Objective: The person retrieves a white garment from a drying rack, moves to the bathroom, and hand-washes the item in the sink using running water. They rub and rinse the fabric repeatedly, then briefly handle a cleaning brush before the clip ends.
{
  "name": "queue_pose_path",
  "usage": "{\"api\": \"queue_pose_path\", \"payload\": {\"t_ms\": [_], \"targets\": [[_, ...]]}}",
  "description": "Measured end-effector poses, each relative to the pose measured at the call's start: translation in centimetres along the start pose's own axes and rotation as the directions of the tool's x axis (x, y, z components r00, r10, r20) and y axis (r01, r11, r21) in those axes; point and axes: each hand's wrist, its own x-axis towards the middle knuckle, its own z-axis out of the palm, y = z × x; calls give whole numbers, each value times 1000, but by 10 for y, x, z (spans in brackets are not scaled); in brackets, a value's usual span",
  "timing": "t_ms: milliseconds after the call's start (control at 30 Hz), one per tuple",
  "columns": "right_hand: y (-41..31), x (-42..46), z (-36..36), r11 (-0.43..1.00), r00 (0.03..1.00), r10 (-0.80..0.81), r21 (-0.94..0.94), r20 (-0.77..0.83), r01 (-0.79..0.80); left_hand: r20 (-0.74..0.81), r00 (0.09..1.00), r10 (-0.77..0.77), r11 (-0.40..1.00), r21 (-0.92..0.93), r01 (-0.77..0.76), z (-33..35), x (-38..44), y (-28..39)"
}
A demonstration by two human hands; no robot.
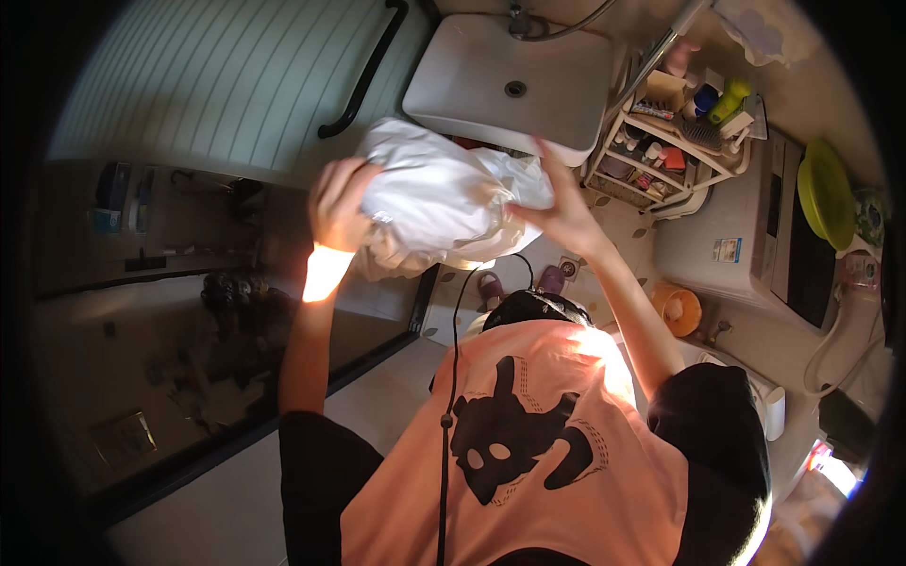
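Observation:
A bulging white plastic bag (439, 198) hangs in front of me, just on my side of the washbasin (495, 71). On its left side my left hand (343, 201) grips it, fingers curled over the upper edge and partly blurred. My right hand (563, 205) is at the bag's right end, thumb against the crumpled plastic and fingers spread upward. Whether that hand grips or only touches the bag cannot be made out. What the bag contains is hidden.
A trolley rack (665, 141) with toiletries stands right of the basin, beside a washing machine (736, 233). An orange bucket (677, 309) sits on the floor. A green basin (827, 194) leans at the right. Dark glass (177, 318) lines the left, and a black handle (364, 71) juts out.

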Motion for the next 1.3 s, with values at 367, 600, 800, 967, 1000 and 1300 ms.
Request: {"api": "queue_pose_path", "payload": {"t_ms": [367,600,800,967,1000,1300], "targets": [[-4,78,38,1000,996,-13,25,87,11,8,978,-208,961,-186,205,65,26,15],[-25,89,11,900,990,138,418,-5,-123,894,253,-370,-720,-448,530,105,-75,44],[-47,75,-11,940,978,2,334,210,-74,703,588,-400,-882,-469,-39,142,-46,40],[-31,52,-33,944,905,-45,315,422,-100,738,556,-381,-899,-436,-37,154,-35,27],[-23,49,-35,951,888,-69,300,455,-80,685,610,-399,-866,-500,-5,154,-36,29],[20,23,-48,997,951,67,11,302,-74,628,588,-509,-795,-605,-43,143,-18,-15]]}}
